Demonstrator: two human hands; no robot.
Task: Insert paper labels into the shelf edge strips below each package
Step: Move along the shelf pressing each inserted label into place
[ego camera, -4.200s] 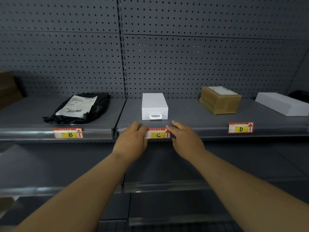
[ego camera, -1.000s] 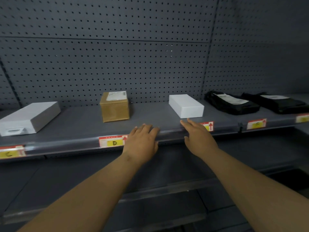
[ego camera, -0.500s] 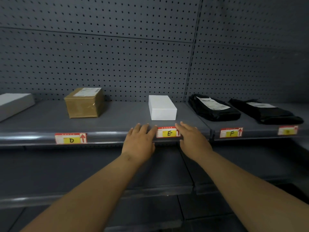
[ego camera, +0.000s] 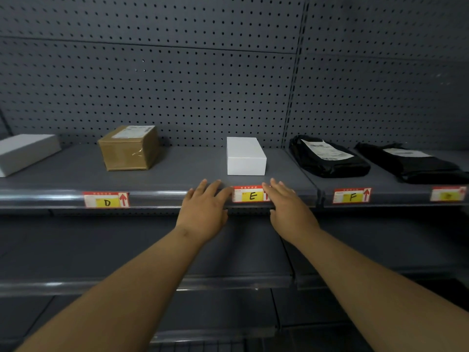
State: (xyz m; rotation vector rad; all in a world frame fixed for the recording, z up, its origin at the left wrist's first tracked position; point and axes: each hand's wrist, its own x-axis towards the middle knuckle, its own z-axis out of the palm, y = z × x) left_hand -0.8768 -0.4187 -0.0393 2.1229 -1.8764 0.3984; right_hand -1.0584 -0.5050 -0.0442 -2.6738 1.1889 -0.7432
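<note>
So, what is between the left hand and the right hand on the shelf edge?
In the head view, the E label sits in the shelf edge strip between the left hand and the right hand; nothing else lies there.

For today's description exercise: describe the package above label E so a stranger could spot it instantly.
Find the grey shelf fronting the pegboard. Above the E label, between both hands, sits a small white box. Unlike the taped brown box and black bags beside it, it is plain, unlabelled white.

Both forearms are bare to the frame's edge, left hand [ego camera: 204, 209] and right hand [ego camera: 288, 208] ungloved, ringless.
</note>
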